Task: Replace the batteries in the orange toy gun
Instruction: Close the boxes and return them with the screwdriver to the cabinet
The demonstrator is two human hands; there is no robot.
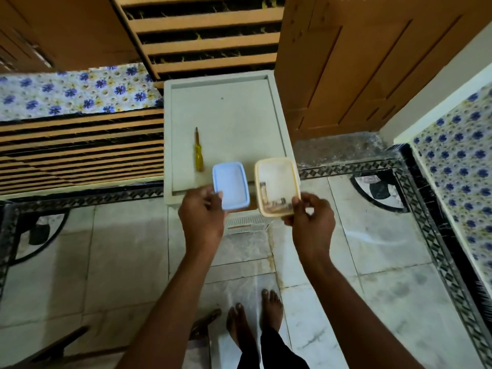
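A tiled floor (372, 262) with a dark patterned border runs between wooden slatted bed frames (80, 150) and a brown wooden door (359, 70); flowered cloth (66, 91) covers a mattress on the left. In the middle stands a small white plastic worktop (226, 107) with a raised rim. A yellow-handled screwdriver (198, 153) lies on it toward the left, its tip pointing away from the person. Over the near edge, the left hand (202, 217) pinches a pale blue lid (231, 185) by its near left corner. Just beside it, the right hand (310, 219) grips the near end of a cream open container (277, 186), tilted, with small dark items (277, 202) inside that are too blurred to identify. The orange toy gun does not show anywhere in the view. The person's bare feet (255, 312) stand on the floor below.
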